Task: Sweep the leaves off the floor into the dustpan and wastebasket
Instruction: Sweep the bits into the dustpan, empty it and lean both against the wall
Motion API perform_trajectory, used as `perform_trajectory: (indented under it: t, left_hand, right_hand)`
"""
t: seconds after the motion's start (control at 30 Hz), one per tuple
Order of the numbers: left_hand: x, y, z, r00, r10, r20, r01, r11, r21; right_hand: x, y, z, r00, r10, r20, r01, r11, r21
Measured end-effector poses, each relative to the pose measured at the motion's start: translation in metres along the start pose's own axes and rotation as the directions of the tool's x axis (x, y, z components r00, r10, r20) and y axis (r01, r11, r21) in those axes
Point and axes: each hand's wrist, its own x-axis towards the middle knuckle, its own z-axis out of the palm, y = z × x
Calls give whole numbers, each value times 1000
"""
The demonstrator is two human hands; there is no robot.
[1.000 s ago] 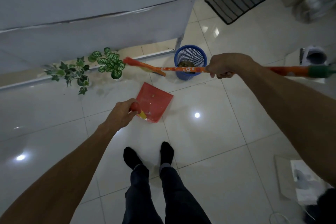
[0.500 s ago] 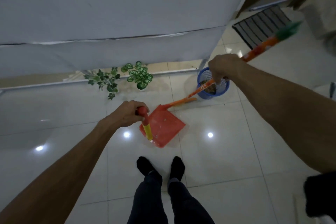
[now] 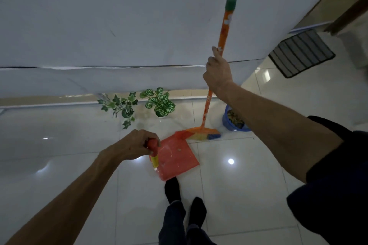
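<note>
My left hand (image 3: 133,146) grips the red and yellow handle of the red dustpan (image 3: 176,158), which rests on the white tile floor just ahead of my feet. My right hand (image 3: 216,72) holds the orange broom (image 3: 223,45) upright by its shaft. The broom's bristle head touches the floor at the dustpan's far edge. Two clusters of green leaves (image 3: 159,102) lie by the wall base beyond the dustpan. The blue mesh wastebasket (image 3: 234,122) stands right of the broom head, partly hidden by my right forearm, with debris inside.
A white wall (image 3: 139,26) fills the top of the view, with a pale baseboard along the floor. A dark striped doormat (image 3: 301,52) lies at the far right near a doorway. My feet (image 3: 185,201) in dark socks stand just behind the dustpan.
The broom swung from horizontal over the wastebasket to upright, its head coming down at the dustpan's far edge. The dustpan stays in my left hand, set nearer my feet.
</note>
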Motion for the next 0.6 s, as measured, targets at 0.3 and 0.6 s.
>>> perform_trajectory:
  t: [0.3,0.6]
  left_hand:
    - [25,-17,-36,997,57,54,-62,993,97]
    - [6,-18,-31,999,-3,51,-4,991,137]
  right_hand:
    - [58,5,7,998,-18,-57,19,1000,2]
    - [53,-8,22,985,-30,-170,37,999,39]
